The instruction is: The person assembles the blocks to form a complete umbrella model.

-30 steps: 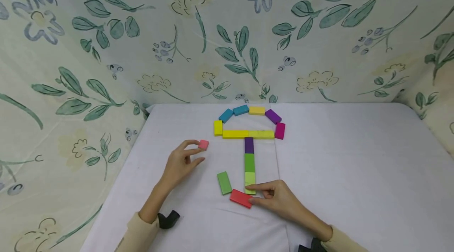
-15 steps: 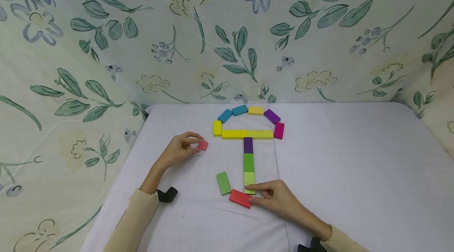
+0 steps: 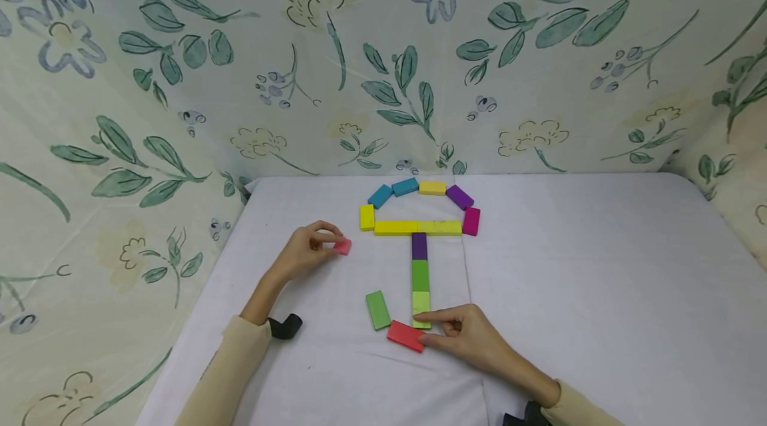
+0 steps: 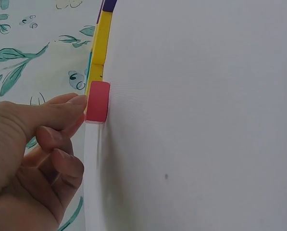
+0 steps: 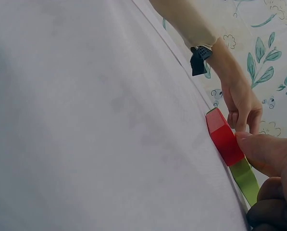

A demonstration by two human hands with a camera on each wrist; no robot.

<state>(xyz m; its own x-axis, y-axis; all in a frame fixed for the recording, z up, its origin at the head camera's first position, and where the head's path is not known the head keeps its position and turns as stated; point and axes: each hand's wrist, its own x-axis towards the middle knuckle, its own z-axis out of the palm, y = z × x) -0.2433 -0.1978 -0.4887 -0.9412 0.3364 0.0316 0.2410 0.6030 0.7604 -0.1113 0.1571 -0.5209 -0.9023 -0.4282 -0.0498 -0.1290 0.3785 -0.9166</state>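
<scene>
My left hand pinches a small pink block between thumb and fingers, left of the arranged blocks. Its broad face shows reddish pink in the left wrist view; whether it touches the table I cannot tell. Lower down, my right hand holds the right end of a red block, thumb at its near side. The index finger reaches over the bottom of a light green block, the lowest in an upright column. A loose-angled green block leans outward from the red one's left end.
Above the column lie two long yellow blocks in a row. An arch of blue, yellow, purple and magenta blocks curves over them. White cloth covers the table; a floral curtain hangs behind it.
My left thumb has come up against the pink block, which the fingers now pinch from both sides. The left wrist has turned slightly and moved up. My right hand stays put.
</scene>
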